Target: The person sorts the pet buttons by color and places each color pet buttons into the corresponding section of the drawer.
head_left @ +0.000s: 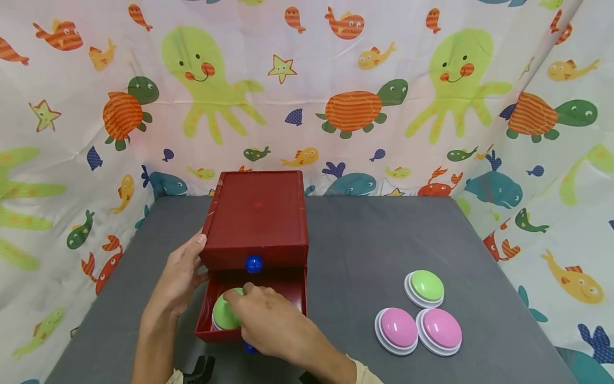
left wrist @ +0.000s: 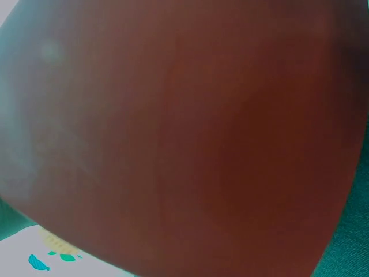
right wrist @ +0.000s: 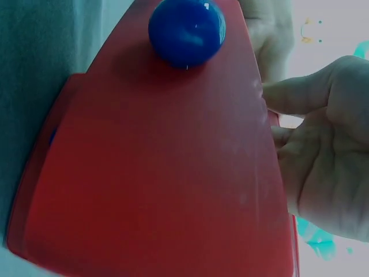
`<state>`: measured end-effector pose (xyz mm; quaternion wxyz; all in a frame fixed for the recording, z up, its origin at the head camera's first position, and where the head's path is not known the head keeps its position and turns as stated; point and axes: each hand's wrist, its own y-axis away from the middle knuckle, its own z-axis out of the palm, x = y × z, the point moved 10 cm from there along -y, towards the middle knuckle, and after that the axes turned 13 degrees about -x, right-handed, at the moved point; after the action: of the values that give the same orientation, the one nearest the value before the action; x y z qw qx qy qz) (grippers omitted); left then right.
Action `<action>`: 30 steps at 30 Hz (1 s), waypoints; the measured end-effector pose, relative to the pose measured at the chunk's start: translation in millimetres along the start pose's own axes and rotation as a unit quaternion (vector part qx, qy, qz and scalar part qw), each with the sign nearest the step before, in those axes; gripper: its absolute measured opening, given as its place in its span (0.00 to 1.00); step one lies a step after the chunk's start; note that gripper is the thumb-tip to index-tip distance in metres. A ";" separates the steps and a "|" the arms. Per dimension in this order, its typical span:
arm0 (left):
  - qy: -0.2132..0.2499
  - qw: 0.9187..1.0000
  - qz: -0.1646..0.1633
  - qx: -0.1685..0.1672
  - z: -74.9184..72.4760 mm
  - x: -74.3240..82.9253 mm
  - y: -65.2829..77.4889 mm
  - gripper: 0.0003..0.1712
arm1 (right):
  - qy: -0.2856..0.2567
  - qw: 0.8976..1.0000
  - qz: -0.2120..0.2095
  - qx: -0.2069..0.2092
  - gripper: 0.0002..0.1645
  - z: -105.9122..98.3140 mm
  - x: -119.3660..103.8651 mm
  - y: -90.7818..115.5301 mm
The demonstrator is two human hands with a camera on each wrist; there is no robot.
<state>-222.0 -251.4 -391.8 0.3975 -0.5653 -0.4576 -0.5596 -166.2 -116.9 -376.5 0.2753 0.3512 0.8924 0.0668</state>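
Note:
A red two-drawer box (head_left: 259, 213) stands in front of me, its lower drawer (head_left: 297, 304) pulled out. In that drawer is a green push button (head_left: 224, 313) with a white base. My right hand (head_left: 271, 320) reaches over the drawer front and pinches the button's right side; the fingertips are partly hidden. The right wrist view shows this hand (right wrist: 334, 156) at the edge of the red drawer front (right wrist: 155, 173), with the button out of sight. My left hand (head_left: 179, 274) rests its fingers against the box's left side. Red plastic (left wrist: 184, 138) fills most of the left wrist view.
To the right on the grey table (head_left: 355, 250) lie another green push button (head_left: 427, 285) and two pink ones, a left one (head_left: 398, 327) and a right one (head_left: 441, 327). A blue knob (head_left: 254, 264) sits on the upper drawer. A sea-animal curtain (head_left: 307, 85) hangs behind.

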 end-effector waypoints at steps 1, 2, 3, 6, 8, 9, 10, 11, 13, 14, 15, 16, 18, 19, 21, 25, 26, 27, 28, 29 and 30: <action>-0.001 1.000 0.000 -0.001 0.2 -0.3 0.1 0.40 | -0.010 1.000 -0.004 0.007 0.27 -0.9 1.4 3.0; -0.003 1.000 -0.001 -0.001 0.5 -0.8 0.1 0.40 | -0.021 1.000 -0.009 0.016 0.26 -2.4 3.1 7.0; -0.005 1.000 -0.001 -0.002 0.8 -1.2 0.2 0.40 | -0.031 0.999 -0.018 0.027 0.24 -4.4 5.0 12.2; -0.002 1.000 0.000 -0.007 1.5 -2.7 0.5 0.39 | -0.067 0.995 -0.038 0.058 0.20 -12.4 16.0 32.6; 0.001 1.000 0.001 -0.009 1.5 -3.0 0.7 0.40 | -0.095 0.992 -0.034 0.077 0.19 -19.9 30.1 49.6; 0.002 1.000 0.003 -0.011 1.4 -2.7 0.8 0.40 | -0.112 0.989 -0.029 0.089 0.19 -24.4 39.0 58.8; 0.002 1.000 0.004 -0.013 1.4 -2.5 0.8 0.40 | -0.131 0.985 -0.022 0.106 0.19 -29.5 48.8 68.2; 0.002 1.000 0.004 -0.014 1.4 -2.4 0.7 0.40 | -0.148 0.981 -0.009 0.127 0.18 -35.2 60.2 78.4; 0.004 1.000 0.007 -0.020 2.2 -1.1 -0.2 0.40 | -0.165 0.970 0.016 0.179 0.17 -48.1 84.3 99.9; 0.003 1.000 0.007 -0.023 2.4 -0.8 -0.5 0.41 | -0.164 0.964 0.030 0.206 0.16 -54.5 96.6 110.2; 0.002 1.000 0.008 -0.026 2.8 -0.3 -0.9 0.41 | -0.160 0.959 0.046 0.228 0.15 -60.1 109.4 120.2; 0.001 1.000 0.007 -0.029 3.2 0.1 -1.2 0.41 | -0.153 0.955 0.069 0.244 0.14 -64.6 122.8 129.3; -0.004 0.999 0.005 -0.034 3.6 1.0 -1.1 0.41 | -0.130 0.950 0.117 0.257 0.15 -71.3 150.1 144.9; -0.007 0.999 0.004 -0.035 3.5 1.7 -0.7 0.41 | -0.119 0.949 0.142 0.255 0.16 -72.8 163.8 150.8; -0.020 0.999 0.000 -0.031 2.2 3.1 1.0 0.41 | -0.099 0.947 0.190 0.238 0.19 -72.2 190.8 160.8; -0.040 0.999 -0.006 -0.021 -0.4 6.5 4.5 0.41 | -0.064 0.940 0.268 0.199 0.25 -63.6 240.1 176.7; -0.045 0.999 -0.010 -0.019 -0.3 7.0 5.2 0.41 | -0.061 0.939 0.281 0.192 0.26 -60.6 250.3 180.0; -0.050 0.999 -0.011 -0.020 0.2 7.6 5.6 0.42 | -0.060 0.936 0.292 0.185 0.27 -57.3 259.6 183.1; -0.054 0.998 -0.013 -0.021 1.2 8.0 5.7 0.42 | -0.061 0.935 0.301 0.179 0.28 -54.5 267.7 185.6; -0.055 0.998 -0.015 -0.022 2.0 8.5 5.7 0.42 | -0.063 0.934 0.307 0.173 0.28 -51.8 274.9 187.8; -0.058 0.998 -0.015 -0.023 2.9 9.1 5.9 0.43 | -0.065 0.932 0.313 0.171 0.28 -49.3 280.9 189.9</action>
<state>-215.9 -249.5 -382.5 0.3484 -0.5989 -0.4757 -0.5419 -249.7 214.6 -400.5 0.2339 0.6581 0.7151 -0.0268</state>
